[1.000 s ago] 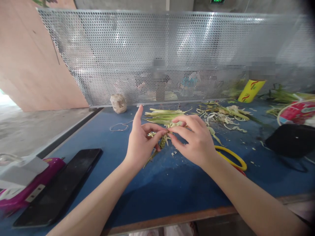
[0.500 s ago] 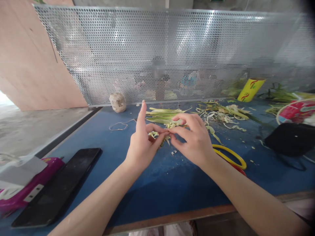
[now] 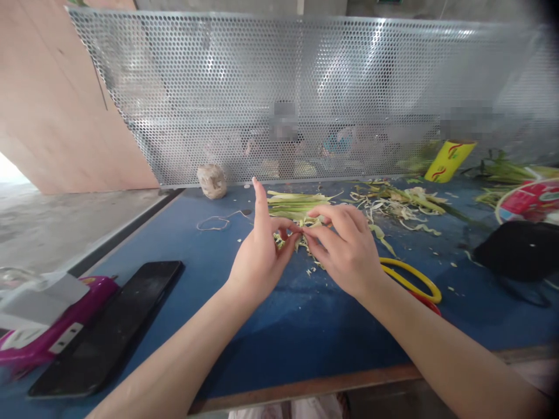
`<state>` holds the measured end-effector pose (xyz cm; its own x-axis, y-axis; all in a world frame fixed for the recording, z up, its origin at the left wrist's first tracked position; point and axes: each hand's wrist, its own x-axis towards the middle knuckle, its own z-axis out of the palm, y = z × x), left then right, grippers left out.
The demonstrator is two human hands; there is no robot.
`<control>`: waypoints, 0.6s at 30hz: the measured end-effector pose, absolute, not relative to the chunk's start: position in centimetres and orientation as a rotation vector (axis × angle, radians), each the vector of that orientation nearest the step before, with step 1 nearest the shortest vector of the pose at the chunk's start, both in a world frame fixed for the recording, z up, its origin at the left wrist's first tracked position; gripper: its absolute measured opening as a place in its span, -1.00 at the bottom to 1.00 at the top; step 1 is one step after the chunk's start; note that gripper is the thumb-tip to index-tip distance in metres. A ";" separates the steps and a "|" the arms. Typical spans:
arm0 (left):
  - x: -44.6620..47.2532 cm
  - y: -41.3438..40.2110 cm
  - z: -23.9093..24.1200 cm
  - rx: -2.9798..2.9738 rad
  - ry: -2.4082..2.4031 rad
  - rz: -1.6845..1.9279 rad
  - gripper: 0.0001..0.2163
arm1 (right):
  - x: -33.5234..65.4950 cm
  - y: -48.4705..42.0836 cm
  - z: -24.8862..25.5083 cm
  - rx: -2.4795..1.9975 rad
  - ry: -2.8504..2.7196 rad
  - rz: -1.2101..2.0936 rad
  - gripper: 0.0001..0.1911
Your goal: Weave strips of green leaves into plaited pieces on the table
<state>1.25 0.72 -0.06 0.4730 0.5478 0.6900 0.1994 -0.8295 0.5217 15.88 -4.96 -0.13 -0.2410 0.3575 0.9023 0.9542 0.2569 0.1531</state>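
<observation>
My left hand (image 3: pixel 257 259) and my right hand (image 3: pixel 345 247) meet over the middle of the blue table (image 3: pixel 279 331). On each, thumb and forefinger are pinched, and the fingertips nearly touch. Whatever they hold is too small to make out. My left forefinger or another finger points straight up. Just behind the hands lies a bunch of pale green stalks (image 3: pixel 292 202). Small yellow-green bits (image 3: pixel 302 240) are scattered beneath the fingers, partly hidden by them. Beside my right wrist rest scissors with yellow and red handles (image 3: pixel 414 276), their blades hidden under the arm.
A perforated metal screen (image 3: pixel 244 75) stands along the back. Peelings (image 3: pixel 393 201) and a yellow roll (image 3: pixel 449 161) lie back right, a black pouch (image 3: pixel 515 250) at right. At left are a phone (image 3: pixel 109 326), a purple power strip (image 3: pixel 82 314), some string (image 3: pixel 213 223) and a wrapped lump (image 3: pixel 212 181).
The view has shifted slightly, so most things sit a little further right. Both hands stay pinched together at nearly the same place.
</observation>
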 end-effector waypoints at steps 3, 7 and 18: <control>1.4 0.8 0.0 2.372 0.583 1.254 -0.20 | 15.8 -5.0 -0.1 -1.212 -1.760 -1.006 -0.94; 1.6 0.7 -0.1 2.452 0.535 1.225 -0.21 | 15.3 -5.2 -0.1 -1.215 -1.758 -1.081 -0.92; 1.7 0.5 1.1 1.626 0.415 0.980 -0.20 | 16.3 -5.1 0.3 -1.146 -1.722 -0.810 -0.91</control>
<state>1.74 0.50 1.10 0.5910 0.7133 0.3766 -0.2258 -0.3019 0.9262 16.30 -5.06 0.30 -0.1786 0.3522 0.9187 0.9323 0.3591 0.0436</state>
